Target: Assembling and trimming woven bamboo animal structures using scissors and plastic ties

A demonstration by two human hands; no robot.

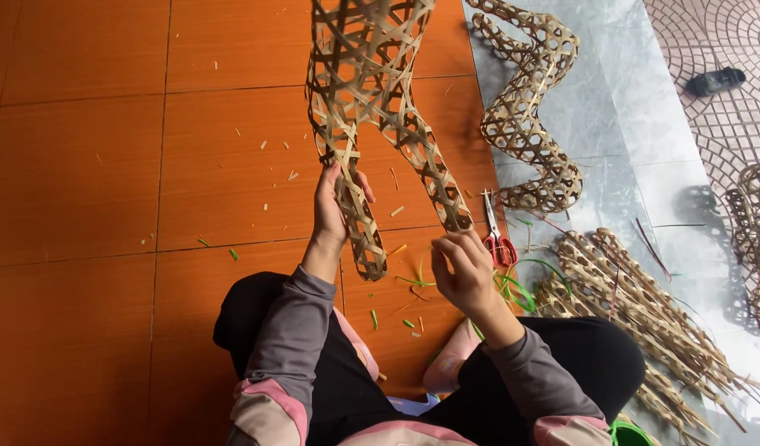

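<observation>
Here the left hand [334, 206] is closed around one leg of the woven bamboo frame [372, 107] standing on the orange tile floor [83, 165]; the right hand [463, 268], fingers pinched together, touches its other leg, near the red scissors [497, 235].

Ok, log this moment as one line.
left hand: grips woven bamboo leg | right hand: beside other leg, grip unclear | scissors: on floor

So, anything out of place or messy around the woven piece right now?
Mostly litter: short strip offcuts lie scattered over the orange floor, and green strips tangle beside the red-handled scissors. The woven frame under the left hand looks undamaged.
</observation>
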